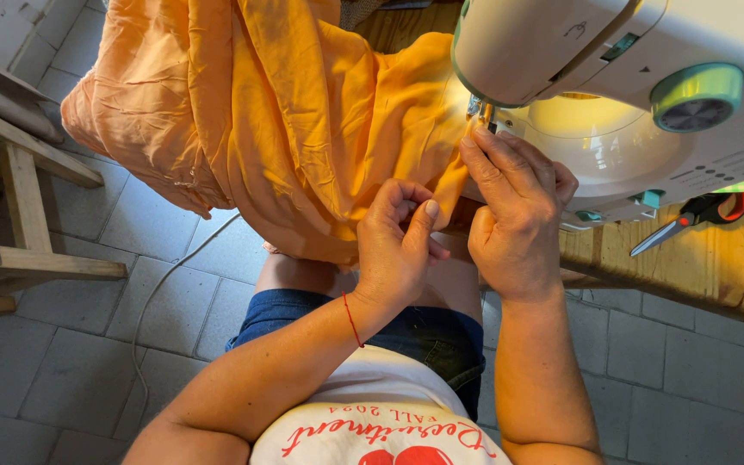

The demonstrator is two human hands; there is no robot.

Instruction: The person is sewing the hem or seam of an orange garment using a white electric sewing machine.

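A large orange fabric hangs in folds off the table's edge and runs under the head of a white sewing machine. My left hand pinches the fabric's lower edge between thumb and curled fingers, just left of the machine. My right hand rests beside it, fingers stretched up onto the cloth right below the needle. The needle tip is hidden by my fingers and the cloth.
Scissors with red and black handles lie on the wooden table right of the machine. A wooden frame stands at the left. A thin cable trails over the grey tiled floor.
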